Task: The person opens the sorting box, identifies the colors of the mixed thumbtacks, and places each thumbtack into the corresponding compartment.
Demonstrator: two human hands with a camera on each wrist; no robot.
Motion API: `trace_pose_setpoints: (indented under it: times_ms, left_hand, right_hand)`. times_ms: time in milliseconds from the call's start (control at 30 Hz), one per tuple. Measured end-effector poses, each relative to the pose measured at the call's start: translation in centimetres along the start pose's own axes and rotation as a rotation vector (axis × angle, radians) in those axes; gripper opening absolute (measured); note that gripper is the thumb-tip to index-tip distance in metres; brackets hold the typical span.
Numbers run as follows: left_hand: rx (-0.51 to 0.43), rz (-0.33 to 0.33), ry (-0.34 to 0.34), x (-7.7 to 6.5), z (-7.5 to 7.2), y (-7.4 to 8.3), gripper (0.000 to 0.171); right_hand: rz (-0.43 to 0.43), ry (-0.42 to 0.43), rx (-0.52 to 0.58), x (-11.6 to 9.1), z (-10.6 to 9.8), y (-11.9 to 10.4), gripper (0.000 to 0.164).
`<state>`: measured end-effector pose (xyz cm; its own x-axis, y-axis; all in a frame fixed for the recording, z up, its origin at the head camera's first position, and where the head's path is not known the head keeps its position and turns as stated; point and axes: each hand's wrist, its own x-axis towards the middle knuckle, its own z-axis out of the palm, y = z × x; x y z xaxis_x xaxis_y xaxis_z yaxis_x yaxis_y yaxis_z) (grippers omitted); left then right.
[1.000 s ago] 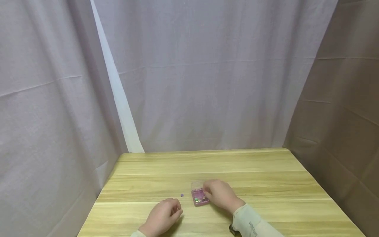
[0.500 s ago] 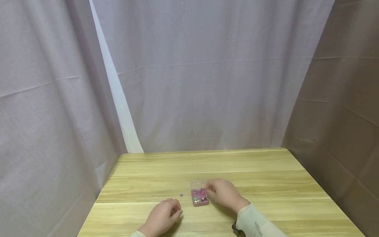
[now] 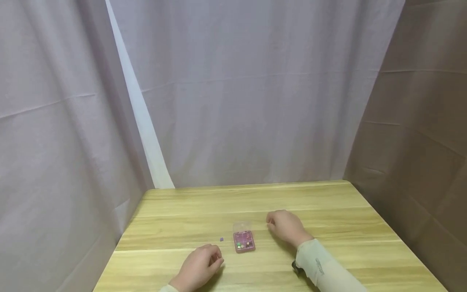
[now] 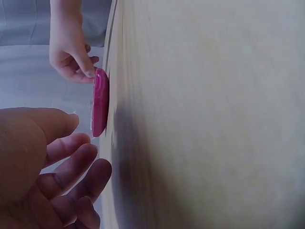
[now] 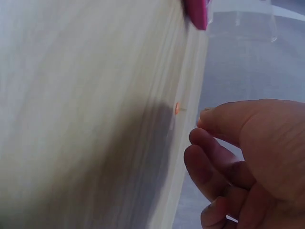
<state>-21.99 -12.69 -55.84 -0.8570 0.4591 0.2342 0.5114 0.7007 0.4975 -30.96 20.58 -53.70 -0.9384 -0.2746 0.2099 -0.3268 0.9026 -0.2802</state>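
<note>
Right wrist view: a tiny orange bead (image 5: 177, 108) lies on the desk (image 3: 328, 227) just off the right hand (image 3: 286, 227) fingertips (loosely curled, empty), the pink bead box (image 3: 243, 241) farther left; the left hand (image 3: 200, 267) rests loosely curled, holding nothing.

Right hand (image 3: 288, 228) off the pink box (image 3: 244, 241), now well to its right, fingers loosely curled.

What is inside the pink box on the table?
The pink box, lid open, holds a few small coloured pieces, green and dark ones among them. They are too small to identify; the compartments are unclear.
</note>
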Motion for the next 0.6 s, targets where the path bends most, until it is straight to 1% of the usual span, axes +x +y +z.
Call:
trace_pose_setpoints:
  times_ms: [100, 200, 300, 467, 600]
  left_hand:
    - [0.001, -0.004, -0.007, 0.01, -0.08, -0.01, 0.008]
    - [0.001, -0.003, -0.008, -0.13, 0.08, 0.06, 0.008]
    - [-0.001, 0.003, -0.006, -0.11, 0.08, 0.13, 0.008]
    - [0.003, 0.001, -0.001, 0.17, -0.32, 0.26, 0.008]
    - [0.007, -0.011, 0.005, 0.31, -0.56, 0.3, 0.008]
  right_hand:
    - [0.015, -0.026, 0.002, 0.39, 0.19, 0.24, 0.009]
    - [0.012, -0.045, 0.002, 0.34, 0.34, 0.21, 0.008]
    - [0.002, -0.051, 0.007, 0.23, 0.48, 0.12, 0.003]
    - [-0.005, -0.036, -0.02, 0.36, 0.63, 0.33, 0.013]
    - [-0.007, -0.027, -0.037, 0.43, 0.48, 0.35, 0.016]
